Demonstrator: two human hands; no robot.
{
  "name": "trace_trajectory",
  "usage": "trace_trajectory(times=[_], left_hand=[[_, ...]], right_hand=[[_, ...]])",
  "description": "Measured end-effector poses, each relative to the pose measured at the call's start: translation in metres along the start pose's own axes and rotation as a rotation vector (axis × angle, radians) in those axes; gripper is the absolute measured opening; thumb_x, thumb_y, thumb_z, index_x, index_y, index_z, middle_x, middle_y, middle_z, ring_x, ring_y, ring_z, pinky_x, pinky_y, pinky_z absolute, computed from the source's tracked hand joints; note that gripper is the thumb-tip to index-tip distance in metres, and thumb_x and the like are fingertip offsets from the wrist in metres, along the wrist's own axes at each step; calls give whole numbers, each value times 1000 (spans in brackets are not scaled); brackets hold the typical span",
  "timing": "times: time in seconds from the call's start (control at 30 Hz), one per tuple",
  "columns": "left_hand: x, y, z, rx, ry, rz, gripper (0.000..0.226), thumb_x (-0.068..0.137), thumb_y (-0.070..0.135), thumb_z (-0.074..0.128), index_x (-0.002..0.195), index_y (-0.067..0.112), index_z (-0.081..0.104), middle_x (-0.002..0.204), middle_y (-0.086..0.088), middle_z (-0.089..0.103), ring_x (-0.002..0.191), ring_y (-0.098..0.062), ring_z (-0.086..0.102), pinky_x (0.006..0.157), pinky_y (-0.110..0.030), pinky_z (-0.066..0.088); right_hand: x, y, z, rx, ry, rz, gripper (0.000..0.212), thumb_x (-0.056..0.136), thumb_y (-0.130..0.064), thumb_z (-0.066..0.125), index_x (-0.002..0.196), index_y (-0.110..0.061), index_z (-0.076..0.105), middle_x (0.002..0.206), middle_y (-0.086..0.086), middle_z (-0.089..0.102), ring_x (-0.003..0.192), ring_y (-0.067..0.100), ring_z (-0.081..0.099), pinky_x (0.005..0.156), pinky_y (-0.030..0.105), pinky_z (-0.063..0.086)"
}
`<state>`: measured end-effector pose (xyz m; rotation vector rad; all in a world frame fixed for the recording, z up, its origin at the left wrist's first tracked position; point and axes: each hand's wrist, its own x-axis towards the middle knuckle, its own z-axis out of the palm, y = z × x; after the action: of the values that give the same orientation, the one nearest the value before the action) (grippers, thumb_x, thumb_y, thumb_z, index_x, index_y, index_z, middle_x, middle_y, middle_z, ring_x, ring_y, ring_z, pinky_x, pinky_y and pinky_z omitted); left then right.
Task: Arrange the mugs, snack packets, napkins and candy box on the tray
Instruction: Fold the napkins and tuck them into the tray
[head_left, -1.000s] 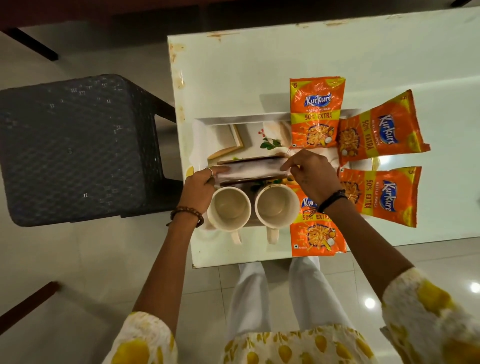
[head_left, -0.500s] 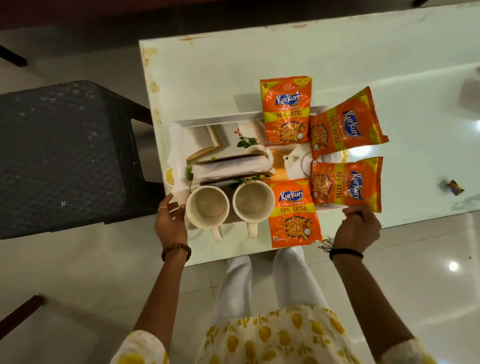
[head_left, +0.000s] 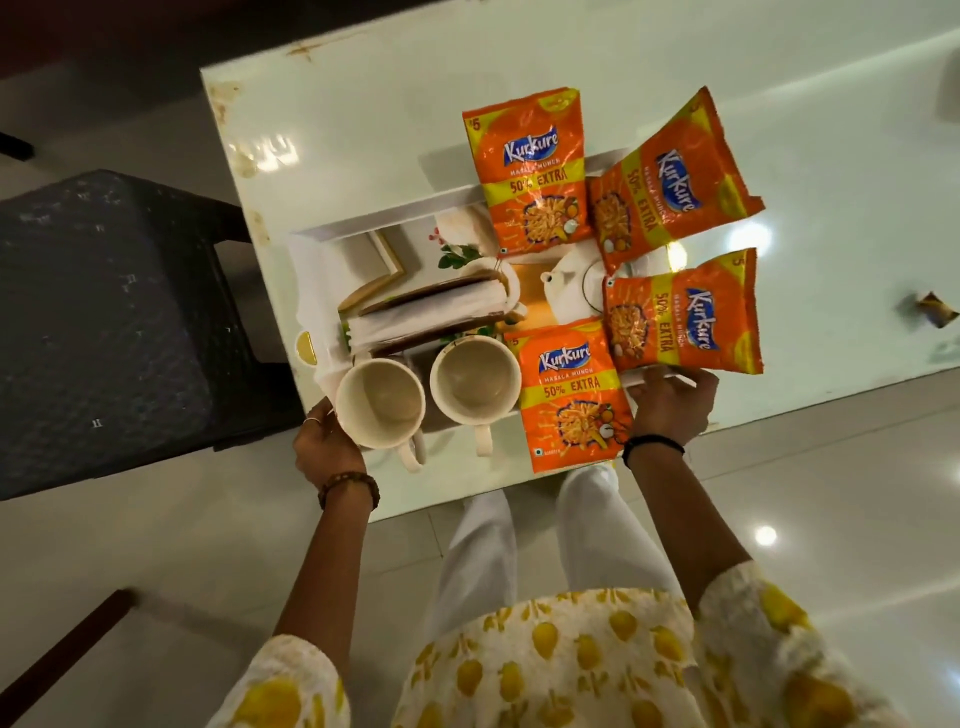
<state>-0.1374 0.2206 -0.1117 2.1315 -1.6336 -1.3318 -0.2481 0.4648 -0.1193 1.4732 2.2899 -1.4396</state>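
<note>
orange kurkure packets (head_left: 530, 171) read "50% extra"

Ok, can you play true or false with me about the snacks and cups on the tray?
1. There are four orange snack packets on the tray. True.
2. The two mugs are full of tea. False: both look empty.
3. The mug handles point toward the person. True.
4. The left hand is picking up a packet. False: it is at the tray's near left corner, beside a mug.
5. The right hand is at the tray's near right edge. True.
</note>
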Motion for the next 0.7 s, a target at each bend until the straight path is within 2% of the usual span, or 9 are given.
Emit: trace_trajectory(times=[0.13,0.2,0.27,0.33,0.4,0.47,0.53,0.57,0.7], left_hand=[[-15,1,17,51,-54,44,30,88,5,52,116,3,62,119,-18,63,99,-20,56,84,-25,44],[-25,3,31,86,-107,44,30,86,3,52,114,3,63,116,-19,65,103,-28,59,92,-38,49],[-37,10,48,146,-150,58,31,84,2,52,112,3,64,112,-21,66,106,-36,60,93,-50,49],[-49,18,66,194,-173,89,31,85,2,49,111,4,64,110,-23,66,106,-39,59,92,-53,49],[-63,27,86,237,-184,109,31,85,3,47,110,6,65,108,-23,67,103,-40,60,91,-52,49],[-76,36,105,272,-191,125,30,84,4,47,108,7,66,105,-23,69,100,-40,61,90,-50,50],[-87,45,124,298,-204,152,30,84,5,48,108,6,66,105,-22,69,101,-39,61,90,-47,50],[-93,50,134,320,-211,172,29,84,5,49,108,6,66,106,-22,69,101,-39,60,90,-46,50],[-106,70,164,418,-228,242,27,83,6,52,106,5,66,107,-23,67,101,-42,60,90,-49,50]], right_hand=[[29,-14,-6,-15,13,-66,22,84,-14,61,101,-7,48,108,17,63,83,21,58,68,31,54],[49,-28,-12,-26,9,-67,21,82,-11,62,90,-12,43,99,15,60,82,23,57,75,40,57],[73,-44,-17,-34,-2,-49,26,80,-5,62,78,-16,38,87,8,54,75,22,56,80,45,56],[94,-59,-22,-47,-7,-41,38,79,-2,60,66,-23,32,85,7,51,76,27,55,81,45,55],[116,-75,-27,-82,-7,-72,41,79,-2,59,61,-24,29,89,11,51,87,34,57,78,37,53],[137,-89,-30,-147,-20,-98,35,80,-3,59,61,-19,34,93,17,55,86,31,57,62,21,45],[159,-105,-34,-167,-33,-104,20,80,-1,58,70,-11,44,102,23,62,79,26,54,43,11,38],[169,-112,-36,-165,-39,-103,14,80,0,58,76,-9,47,105,23,63,80,28,56,44,10,39],[201,-138,-37,-192,-70,-114,9,81,-3,58,86,-9,53,106,18,64,91,33,61,65,18,49]])
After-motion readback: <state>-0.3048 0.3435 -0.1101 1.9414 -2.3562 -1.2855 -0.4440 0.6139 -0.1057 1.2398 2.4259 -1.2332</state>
